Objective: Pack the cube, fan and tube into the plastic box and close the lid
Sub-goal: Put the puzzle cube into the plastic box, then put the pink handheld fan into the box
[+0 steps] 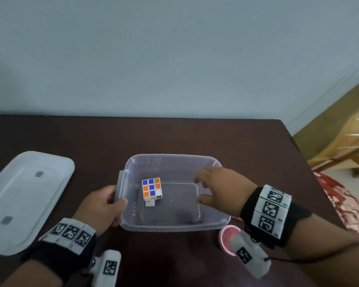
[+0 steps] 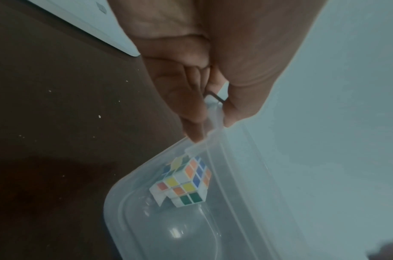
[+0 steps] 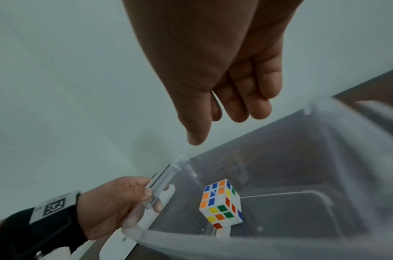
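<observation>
A clear plastic box (image 1: 214, 225) sits open on the dark table. Inside it, toward the left wall, rests the colourful cube (image 1: 151, 189) (image 2: 184, 182) (image 3: 221, 204), one layer twisted out of line. My left hand (image 1: 106, 206) (image 2: 210, 112) (image 3: 115, 200) grips the handle on the box's left rim (image 3: 162, 183), thumb on top. My right hand (image 1: 212, 186) (image 3: 226, 116) hovers over the right half of the box, fingers relaxed and empty. The pink fan (image 1: 229, 238) lies just in front of the box, partly behind my right wrist camera. I see no tube.
The white lid (image 1: 23, 199) lies flat on the table to the left of the box. The table's right edge (image 1: 298, 150) drops off toward wooden furniture (image 1: 352, 141) and a red patterned cloth (image 1: 340, 201). A pale wall stands behind the table.
</observation>
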Action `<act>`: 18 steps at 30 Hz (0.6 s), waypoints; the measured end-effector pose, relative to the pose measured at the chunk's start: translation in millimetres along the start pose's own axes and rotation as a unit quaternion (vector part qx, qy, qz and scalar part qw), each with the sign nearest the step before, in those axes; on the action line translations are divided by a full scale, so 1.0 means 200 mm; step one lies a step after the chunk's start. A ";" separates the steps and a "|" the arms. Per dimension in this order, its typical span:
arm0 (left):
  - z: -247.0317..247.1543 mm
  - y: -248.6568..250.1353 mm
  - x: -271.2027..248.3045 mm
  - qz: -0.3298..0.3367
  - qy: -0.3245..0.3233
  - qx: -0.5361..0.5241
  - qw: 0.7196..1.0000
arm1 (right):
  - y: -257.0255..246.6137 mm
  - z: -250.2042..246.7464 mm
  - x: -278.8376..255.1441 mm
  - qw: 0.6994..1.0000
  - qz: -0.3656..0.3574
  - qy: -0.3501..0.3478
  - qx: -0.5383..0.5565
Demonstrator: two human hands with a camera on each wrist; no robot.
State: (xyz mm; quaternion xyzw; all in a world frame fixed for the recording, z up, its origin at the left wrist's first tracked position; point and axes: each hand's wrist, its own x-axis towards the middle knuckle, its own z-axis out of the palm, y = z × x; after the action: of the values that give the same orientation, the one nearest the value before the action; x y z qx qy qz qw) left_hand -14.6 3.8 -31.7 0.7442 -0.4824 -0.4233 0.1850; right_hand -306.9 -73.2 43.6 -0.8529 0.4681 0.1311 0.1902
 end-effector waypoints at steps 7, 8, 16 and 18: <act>0.07 0.05 -0.05 -0.010 0.039 -0.011 0.999 | 0.32 0.22 -0.33 0.993 0.096 0.026 0.059; 0.08 0.06 -0.05 -0.012 0.041 -0.013 0.999 | 0.35 0.28 -0.35 0.993 0.104 0.011 0.059; 0.14 0.05 -0.06 -0.033 0.065 -0.012 0.997 | 0.43 0.71 -0.34 0.991 0.079 -0.106 -0.025; 0.15 0.06 -0.07 -0.031 0.065 0.002 0.997 | 0.43 0.77 -0.33 0.988 0.083 -0.126 -0.034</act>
State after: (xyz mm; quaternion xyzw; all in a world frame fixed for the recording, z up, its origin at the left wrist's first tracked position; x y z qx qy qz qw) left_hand -46.9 14.5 -34.9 0.7849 -0.4470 -0.3786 0.2018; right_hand -421.3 2.5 -85.1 -0.7940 0.5046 0.2683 0.2073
